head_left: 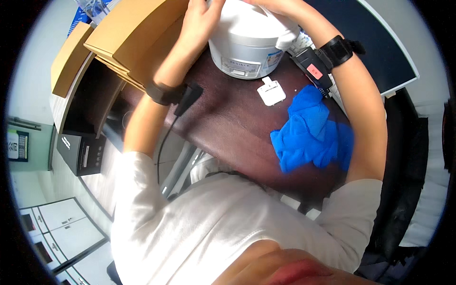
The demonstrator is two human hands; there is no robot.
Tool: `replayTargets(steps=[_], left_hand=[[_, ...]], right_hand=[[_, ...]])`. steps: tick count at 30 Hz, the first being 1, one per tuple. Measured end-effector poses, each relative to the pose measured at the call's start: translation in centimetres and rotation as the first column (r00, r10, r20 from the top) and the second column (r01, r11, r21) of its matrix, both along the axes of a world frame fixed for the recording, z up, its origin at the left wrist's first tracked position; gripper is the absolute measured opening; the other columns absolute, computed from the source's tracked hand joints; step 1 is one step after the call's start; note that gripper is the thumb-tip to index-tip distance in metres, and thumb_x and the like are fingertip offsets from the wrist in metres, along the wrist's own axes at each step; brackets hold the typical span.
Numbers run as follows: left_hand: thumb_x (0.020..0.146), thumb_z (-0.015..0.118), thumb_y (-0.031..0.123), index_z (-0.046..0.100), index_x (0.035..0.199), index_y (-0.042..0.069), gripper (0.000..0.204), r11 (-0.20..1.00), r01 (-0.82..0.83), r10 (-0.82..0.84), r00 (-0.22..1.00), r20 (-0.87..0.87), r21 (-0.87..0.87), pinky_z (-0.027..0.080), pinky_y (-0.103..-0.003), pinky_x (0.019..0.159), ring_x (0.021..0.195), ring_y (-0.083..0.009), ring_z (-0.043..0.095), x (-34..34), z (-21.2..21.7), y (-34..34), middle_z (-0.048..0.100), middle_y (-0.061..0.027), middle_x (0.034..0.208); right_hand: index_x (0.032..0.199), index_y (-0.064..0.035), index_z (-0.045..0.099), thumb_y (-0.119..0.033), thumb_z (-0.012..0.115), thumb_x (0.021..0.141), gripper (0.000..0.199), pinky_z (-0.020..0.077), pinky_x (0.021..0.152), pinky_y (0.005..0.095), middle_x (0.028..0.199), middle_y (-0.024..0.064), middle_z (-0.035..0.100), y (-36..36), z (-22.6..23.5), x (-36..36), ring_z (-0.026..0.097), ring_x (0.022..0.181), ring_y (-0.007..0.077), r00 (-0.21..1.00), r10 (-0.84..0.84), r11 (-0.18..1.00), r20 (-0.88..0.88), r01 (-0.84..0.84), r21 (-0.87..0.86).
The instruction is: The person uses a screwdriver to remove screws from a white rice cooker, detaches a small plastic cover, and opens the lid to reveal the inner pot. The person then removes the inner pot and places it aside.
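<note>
A white rice cooker (244,40) with a carrying handle stands at the far side of the table, its front label and latch toward me. My left hand (203,16) is at the cooker's upper left side. Its thumb and fingers are parted at the base, but the upper edge of the picture cuts off the fingertips. My right hand (267,4) reaches over the cooker's far right side, its fingers mostly out of the picture. In front of the cooker lies a small white plastic piece (272,93) with a tab. A crumpled blue cloth (306,130) rests beside my right forearm.
The table (223,126) has a dark red top. Brown cardboard boxes (128,35) are stacked at the left, beside a shelf unit. A monitor (365,38) and part of a white keyboard (300,43) are at the right. Each wrist wears a black strapped device; a cable hangs from the left one.
</note>
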State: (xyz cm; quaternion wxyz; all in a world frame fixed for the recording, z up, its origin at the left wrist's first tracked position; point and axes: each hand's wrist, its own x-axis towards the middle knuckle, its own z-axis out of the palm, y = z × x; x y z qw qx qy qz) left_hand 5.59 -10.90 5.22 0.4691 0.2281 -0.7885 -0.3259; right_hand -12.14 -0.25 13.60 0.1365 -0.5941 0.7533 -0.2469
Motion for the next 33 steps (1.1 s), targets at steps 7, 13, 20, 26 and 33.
replayTargets(steps=[7,13,20,26,33], left_hand=[[0.096,0.047,0.047,0.024,0.144,-0.007,0.076,0.975,0.099,-0.086,0.994,-0.074,0.199,0.03,-0.038,0.109,0.133,-0.0356,0.037,1.9,-2.3,1.1,0.034,-0.0303,0.144],[0.078,0.071,0.049,0.031,0.135,-0.008,0.091,0.937,0.262,-0.228,0.96,-0.162,0.231,0.039,-0.042,0.103,0.124,-0.0369,0.046,3.7,-3.6,4.0,0.043,-0.0296,0.131],[0.055,0.085,0.058,0.015,0.144,-0.006,0.13,0.938,0.315,-0.299,0.946,-0.121,0.144,0.029,-0.043,0.11,0.133,-0.0392,0.035,5.3,-4.9,4.1,0.034,-0.03,0.14],[0.046,0.09,0.053,0.01,0.145,-0.007,0.141,0.916,0.372,-0.353,0.926,-0.135,0.153,0.027,-0.042,0.112,0.135,-0.0408,0.032,5.0,-6.1,3.6,0.03,-0.033,0.143],[0.047,0.088,0.059,0.014,0.143,-0.01,0.139,0.899,0.408,-0.38,0.907,-0.18,0.159,0.029,-0.042,0.111,0.135,-0.0438,0.031,4.7,-6.6,3.5,0.03,-0.0336,0.142]], right_hand=[[0.119,-0.0012,0.057,-0.057,0.073,0.072,0.074,0.0493,0.084,0.0388,0.099,0.0186,0.063,0.6,-0.5,-3.7,0.063,0.093,0.0321,0.952,0.285,0.956,0.115,-0.291,0.034],[0.114,-0.0103,0.066,-0.056,0.064,0.082,0.056,0.0465,0.083,0.0267,0.098,0.0093,0.064,0.2,1.8,-0.9,0.06,0.1,0.0163,0.962,0.24,0.932,0.129,-0.265,0.247],[0.083,-0.0035,0.067,-0.06,0.057,0.087,0.057,0.0415,0.057,0.0161,0.054,-0.0008,0.053,-3.0,2.9,5.5,0.052,0.047,0.0057,0.954,0.298,0.801,0.014,-0.258,0.541],[0.086,-0.0041,0.068,-0.059,0.056,0.088,0.056,0.0418,0.052,0.0162,0.056,-0.0023,0.057,-2.3,3.1,5.2,0.053,0.047,0.0026,0.967,0.179,0.816,0.181,-0.249,0.521],[0.096,-0.0055,0.071,-0.053,0.06,0.088,0.05,0.0452,0.061,0.0185,0.068,0.0021,0.064,-2.9,3.1,4.5,0.06,0.063,0.0059,0.972,0.112,0.793,0.206,-0.212,0.571]])
